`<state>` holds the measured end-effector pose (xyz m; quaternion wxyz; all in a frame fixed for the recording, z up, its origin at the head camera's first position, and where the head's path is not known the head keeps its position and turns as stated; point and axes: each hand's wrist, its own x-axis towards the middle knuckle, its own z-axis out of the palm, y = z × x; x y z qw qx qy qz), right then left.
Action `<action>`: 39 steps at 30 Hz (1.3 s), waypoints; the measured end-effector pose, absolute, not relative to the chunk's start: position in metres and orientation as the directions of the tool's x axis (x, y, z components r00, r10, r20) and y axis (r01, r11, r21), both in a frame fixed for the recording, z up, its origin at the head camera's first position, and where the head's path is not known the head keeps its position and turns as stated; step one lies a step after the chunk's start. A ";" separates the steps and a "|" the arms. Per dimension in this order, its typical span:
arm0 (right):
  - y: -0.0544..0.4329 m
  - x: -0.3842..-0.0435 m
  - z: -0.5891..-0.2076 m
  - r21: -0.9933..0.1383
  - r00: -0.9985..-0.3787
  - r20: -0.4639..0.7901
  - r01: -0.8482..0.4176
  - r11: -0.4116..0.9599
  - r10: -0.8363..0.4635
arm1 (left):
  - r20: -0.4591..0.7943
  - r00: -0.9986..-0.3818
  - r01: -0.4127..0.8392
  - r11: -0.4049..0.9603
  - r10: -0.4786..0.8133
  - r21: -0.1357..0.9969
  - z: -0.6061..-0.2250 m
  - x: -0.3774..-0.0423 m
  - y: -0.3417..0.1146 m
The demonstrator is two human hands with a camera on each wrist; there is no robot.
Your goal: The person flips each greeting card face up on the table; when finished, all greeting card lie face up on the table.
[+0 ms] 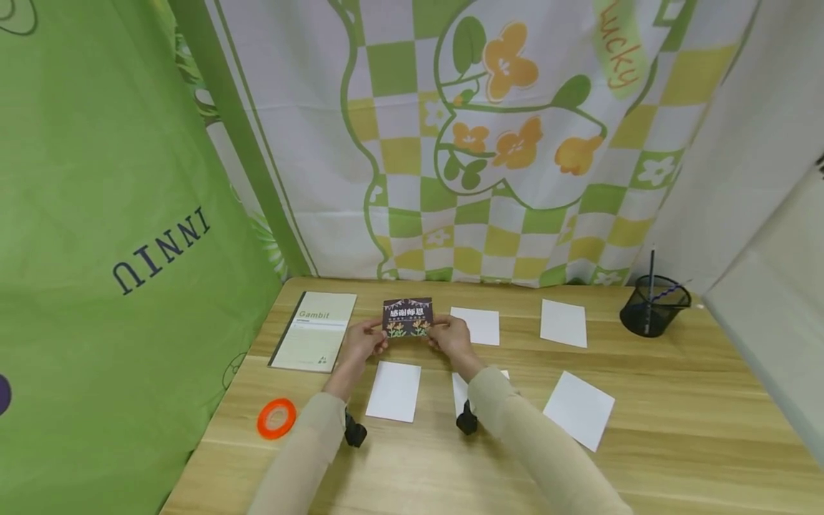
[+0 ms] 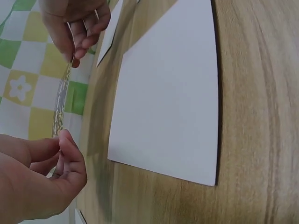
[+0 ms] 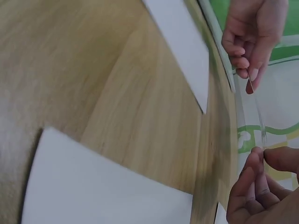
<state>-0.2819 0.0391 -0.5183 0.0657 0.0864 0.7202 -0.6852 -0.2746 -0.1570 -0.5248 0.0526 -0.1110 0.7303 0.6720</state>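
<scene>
A dark greeting card (image 1: 408, 318) with white Chinese lettering, bunting and orange flowers is held up by its two sides, printed face toward the head camera. My left hand (image 1: 363, 342) pinches its left edge between thumb and fingers. At the opposite edge, my right hand (image 1: 453, 337) pinches it the same way. Both wrist views catch the card nearly edge-on, the left one showing a thin strip of its print (image 2: 60, 100). Below it on the table lies a white card (image 1: 394, 391); another white card (image 1: 476, 325) is just beyond the right hand.
A Gambit notebook (image 1: 314, 332) lies at the left, with an orange tape roll (image 1: 277, 418) nearer. Further white cards (image 1: 563, 323) lie to the right, one partly under the right forearm. A black mesh pen holder (image 1: 650, 311) stands back right. Curtains (image 1: 399, 143) hang behind the table.
</scene>
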 end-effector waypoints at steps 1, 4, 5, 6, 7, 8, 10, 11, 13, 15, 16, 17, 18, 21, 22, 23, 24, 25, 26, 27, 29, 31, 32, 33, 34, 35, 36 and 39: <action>0.039 -0.281 -0.519 -0.975 -0.981 -0.186 0.191 0.113 0.046 | -0.223 -0.970 -0.231 0.083 -0.092 0.969 -0.526 -0.275 -0.156; 0.039 -0.280 -0.521 -0.959 -0.989 -0.131 0.143 0.246 0.064 | -0.216 -0.971 -0.226 0.111 -0.101 0.968 -0.527 -0.278 -0.154; 0.039 -0.280 -0.522 -0.954 -0.990 -0.128 0.140 0.265 0.064 | -0.209 -0.972 -0.221 0.115 -0.107 0.969 -0.529 -0.279 -0.153; 0.039 -0.279 -0.522 -0.950 -0.990 -0.127 0.140 0.280 0.062 | -0.201 -0.973 -0.213 0.117 -0.113 0.970 -0.529 -0.280 -0.152; 0.040 -0.279 -0.522 -0.948 -0.990 -0.131 0.143 0.286 0.060 | -0.197 -0.973 -0.211 0.115 -0.121 0.971 -0.530 -0.280 -0.151; 0.040 -0.279 -0.522 -0.946 -0.990 -0.131 0.142 0.291 0.057 | -0.193 -0.973 -0.208 0.114 -0.129 0.971 -0.530 -0.281 -0.150; 0.041 -0.280 -0.524 -0.940 -0.990 -0.130 0.140 0.310 0.054 | -0.171 -0.977 -0.183 0.089 -0.127 0.979 -0.532 -0.283 -0.150; 0.041 -0.280 -0.524 -0.938 -0.990 -0.135 0.144 0.314 0.052 | -0.173 -0.976 -0.185 0.083 -0.131 0.979 -0.532 -0.284 -0.150; 0.041 -0.280 -0.526 -0.936 -0.989 -0.140 0.146 0.321 0.044 | -0.186 -0.973 -0.197 0.074 -0.139 0.978 -0.532 -0.285 -0.149; 0.040 -0.281 -0.527 -0.934 -0.989 -0.146 0.149 0.325 0.034 | -0.201 -0.969 -0.213 0.071 -0.143 0.974 -0.532 -0.286 -0.150; 0.040 -0.282 -0.528 -0.935 -0.988 -0.149 0.150 0.320 0.029 | -0.223 -0.962 -0.238 0.084 -0.156 0.968 -0.531 -0.286 -0.150; 0.040 -0.282 -0.529 -0.937 -0.988 -0.150 0.149 0.316 0.022 | -0.226 -0.962 -0.242 0.091 -0.155 0.966 -0.531 -0.286 -0.150; 0.040 -0.283 -0.529 -0.939 -0.989 -0.150 0.148 0.310 0.016 | -0.225 -0.962 -0.243 0.106 -0.155 0.964 -0.530 -0.286 -0.151; 0.039 -0.284 -0.529 -0.945 -0.988 -0.153 0.148 0.291 0.005 | -0.219 -0.965 -0.242 0.164 -0.143 0.956 -0.528 -0.286 -0.153; 0.039 -0.285 -0.529 -0.945 -0.988 -0.157 0.150 0.292 0.002 | -0.220 -0.965 -0.244 0.186 -0.140 0.952 -0.528 -0.286 -0.154; 0.038 -0.286 -0.528 -0.943 -0.987 -0.163 0.156 0.295 0.001 | -0.225 -0.965 -0.250 0.206 -0.138 0.946 -0.527 -0.286 -0.155; 0.037 -0.287 -0.528 -0.940 -0.985 -0.172 0.164 0.300 0.001 | -0.232 -0.963 -0.257 0.221 -0.136 0.941 -0.526 -0.287 -0.155; 0.036 -0.288 -0.528 -0.936 -0.984 -0.176 0.167 0.309 0.000 | -0.241 -0.961 -0.268 0.232 -0.136 0.935 -0.526 -0.287 -0.156; 0.036 -0.289 -0.528 -0.932 -0.984 -0.181 0.171 0.320 0.001 | -0.250 -0.959 -0.277 0.241 -0.136 0.930 -0.526 -0.288 -0.156; 0.035 -0.289 -0.528 -0.927 -0.982 -0.189 0.180 0.329 0.002 | -0.262 -0.955 -0.289 0.246 -0.138 0.925 -0.526 -0.289 -0.156; 0.034 -0.292 -0.528 -0.921 -0.980 -0.198 0.188 0.342 0.006 | -0.277 -0.950 -0.306 0.259 -0.142 0.916 -0.526 -0.291 -0.156; 0.032 -0.293 -0.529 -0.919 -0.979 -0.203 0.195 0.342 0.011 | -0.289 -0.946 -0.319 0.276 -0.147 0.906 -0.526 -0.293 -0.156; 0.032 -0.294 -0.529 -0.918 -0.978 -0.210 0.203 0.340 0.015 | -0.293 -0.945 -0.324 0.283 -0.147 0.903 -0.526 -0.294 -0.156; 0.032 -0.295 -0.529 -0.919 -0.977 -0.214 0.207 0.335 0.017 | -0.297 -0.943 -0.329 0.291 -0.149 0.898 -0.526 -0.295 -0.157; 0.032 -0.295 -0.529 -0.919 -0.976 -0.216 0.210 0.334 0.019 | -0.300 -0.942 -0.333 0.301 -0.150 0.894 -0.526 -0.296 -0.157; 0.031 -0.295 -0.529 -0.918 -0.975 -0.220 0.214 0.334 0.019 | -0.305 -0.940 -0.338 0.307 -0.151 0.889 -0.526 -0.297 -0.157; 0.031 -0.294 -0.529 -0.916 -0.974 -0.227 0.220 0.334 0.020 | -0.309 -0.939 -0.342 0.315 -0.150 0.885 -0.526 -0.297 -0.157; 0.032 -0.293 -0.529 -0.910 -0.973 -0.231 0.222 0.350 0.017 | -0.314 -0.937 -0.347 0.340 -0.150 0.874 -0.526 -0.298 -0.157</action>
